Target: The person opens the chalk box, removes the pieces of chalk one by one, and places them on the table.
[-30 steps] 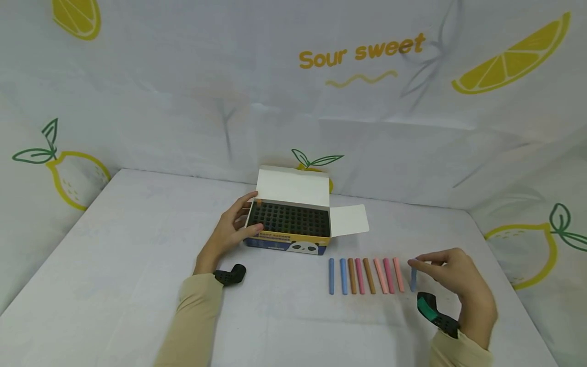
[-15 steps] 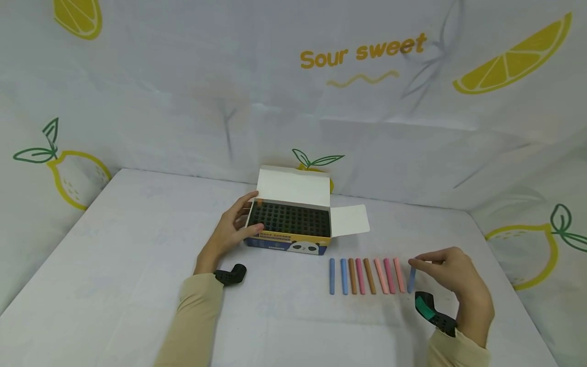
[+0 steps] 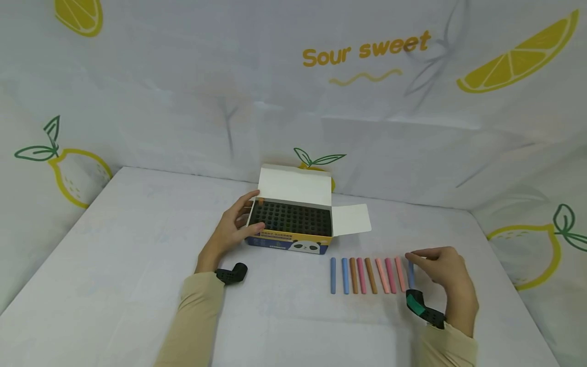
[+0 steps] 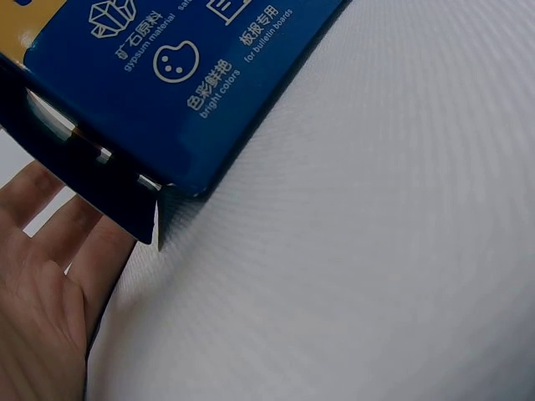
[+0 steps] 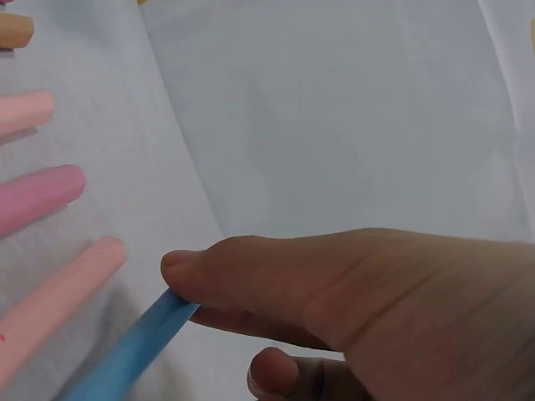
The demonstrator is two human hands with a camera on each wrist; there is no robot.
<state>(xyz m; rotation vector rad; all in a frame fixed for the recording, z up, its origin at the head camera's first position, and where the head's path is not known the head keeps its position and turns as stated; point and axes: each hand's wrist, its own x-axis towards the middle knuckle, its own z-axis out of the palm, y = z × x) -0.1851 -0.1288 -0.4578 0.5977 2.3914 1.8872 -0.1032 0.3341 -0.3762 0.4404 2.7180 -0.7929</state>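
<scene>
My left hand grips the left end of an opened chalk box, thumb on its front edge and fingers around the far side. In the left wrist view, the fingers sit behind the blue end flap. My right hand pinches the far end of a blue chalk stick between thumb and fingers, at the right end of a row of chalks. Beside it lies a pale pink chalk. A dark holder full of round holes fills the box, with one orange piece at its back left corner.
Leftward along the row lie a deeper pink chalk, a brown chalk and a blue chalk, among several others. The box's white lid stands up; a side flap sticks out right. A printed cloth hangs behind.
My right hand has moved a little left with the blue chalk, bringing it nearer to the pale pink chalk. The left hand and box have stayed in place.
</scene>
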